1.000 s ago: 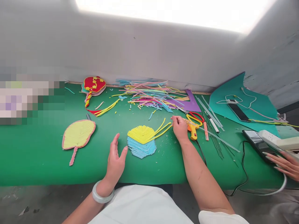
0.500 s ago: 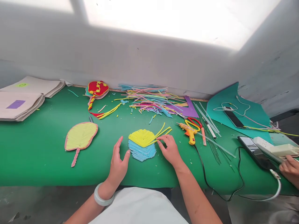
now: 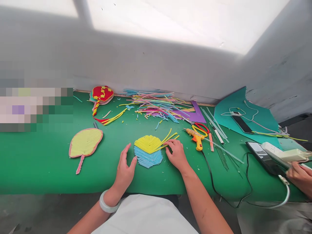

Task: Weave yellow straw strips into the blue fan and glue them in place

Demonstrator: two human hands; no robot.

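A hexagonal piece (image 3: 148, 150) made of glued strips lies on the green table (image 3: 48, 169), yellow on top and light blue below, with loose yellow strips (image 3: 170, 135) sticking out to the right. My left hand (image 3: 124, 169) rests open just left of it, thumb tip touching its lower left edge. My right hand (image 3: 176, 153) lies at its right edge, fingers curled down onto the yellow strips; whether they pinch one is unclear.
A yellow glue gun (image 3: 197, 138) and red-handled scissors (image 3: 202, 127) lie right of my hand, its black cord trailing off the table. Coloured strips (image 3: 156, 104) pile at the back. Two finished fans (image 3: 84, 144) (image 3: 101, 94) lie left. Another person's hand (image 3: 301, 177) is far right by phones.
My right hand came back from the glue gun to the right edge of the yellow and blue piece. My left hand shifted slightly closer to the piece. The view tilted a little.
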